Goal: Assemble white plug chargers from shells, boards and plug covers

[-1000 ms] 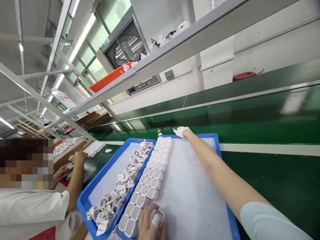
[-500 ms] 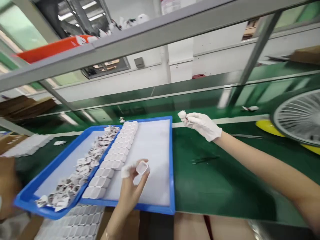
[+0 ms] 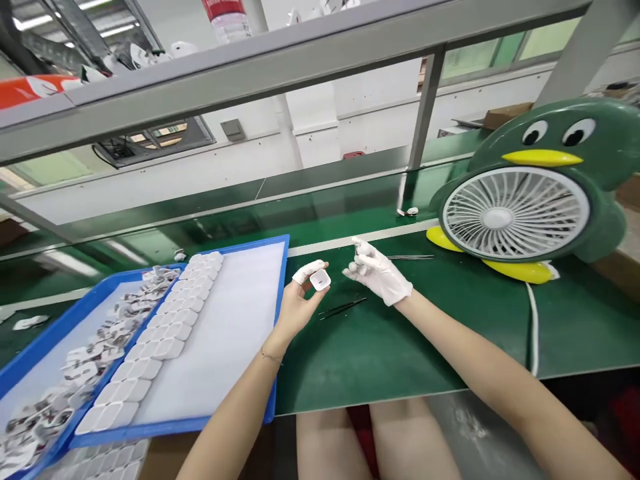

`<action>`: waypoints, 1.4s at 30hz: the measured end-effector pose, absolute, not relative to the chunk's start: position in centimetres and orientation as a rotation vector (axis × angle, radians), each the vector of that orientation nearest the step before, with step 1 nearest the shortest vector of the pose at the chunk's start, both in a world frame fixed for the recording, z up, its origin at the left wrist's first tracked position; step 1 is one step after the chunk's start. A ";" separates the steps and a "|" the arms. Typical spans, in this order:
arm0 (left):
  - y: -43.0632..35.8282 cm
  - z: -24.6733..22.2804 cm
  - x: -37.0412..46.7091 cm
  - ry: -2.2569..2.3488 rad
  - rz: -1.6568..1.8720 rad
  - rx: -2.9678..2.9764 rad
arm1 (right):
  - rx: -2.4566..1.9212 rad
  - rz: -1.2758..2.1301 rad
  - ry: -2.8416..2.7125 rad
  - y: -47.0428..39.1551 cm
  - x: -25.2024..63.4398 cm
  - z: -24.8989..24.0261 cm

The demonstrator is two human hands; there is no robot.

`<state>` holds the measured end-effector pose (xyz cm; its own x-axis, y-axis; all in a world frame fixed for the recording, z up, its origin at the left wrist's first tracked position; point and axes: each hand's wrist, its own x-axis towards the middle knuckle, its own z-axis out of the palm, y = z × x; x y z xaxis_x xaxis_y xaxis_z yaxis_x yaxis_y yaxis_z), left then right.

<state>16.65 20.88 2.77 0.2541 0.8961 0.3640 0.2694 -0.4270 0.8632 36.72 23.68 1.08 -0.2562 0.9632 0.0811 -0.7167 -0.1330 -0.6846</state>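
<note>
My left hand (image 3: 300, 303), with white covers on some fingers, pinches a small white square housing (image 3: 321, 280) above the green bench. The housing's face is turned toward me and has a small dark slot in its middle. To its right, my right hand (image 3: 381, 275) wears a white glove. Its fingers are curled toward the housing but do not touch it; whatever they hold is too small and blurred to name. Black tweezers (image 3: 343, 308) lie on the bench below and between the hands. Metal tweezers (image 3: 411, 257) lie behind my right hand.
Left of me, a blue tray (image 3: 283, 287) holds rows of white housings (image 3: 167, 348). Another blue tray (image 3: 50, 333) beside it holds many loose white parts with wires (image 3: 93, 357). A green penguin-shaped fan (image 3: 517, 213) stands at the right. A shelf rail (image 3: 280, 73) crosses above the bench.
My view has swung right, bringing the whole fan into sight. My left hand has carried the housing from over the tray to near my right hand. The white part earlier in my right fingers no longer shows clearly.
</note>
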 end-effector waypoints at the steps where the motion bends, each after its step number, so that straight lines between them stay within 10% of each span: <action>1: 21.0 2.3 16.3 1.074 1.146 1.845 | -0.491 1.714 -0.754 23.8 37.0 0.4; 24: 21.1 0.8 15.1 1.190 0.816 1.501 | -0.686 1.723 -0.922 21.1 36.6 0.3; 42: 20.1 0.8 15.2 1.286 0.778 2.245 | -0.749 0.302 -1.961 20.1 35.7 -1.7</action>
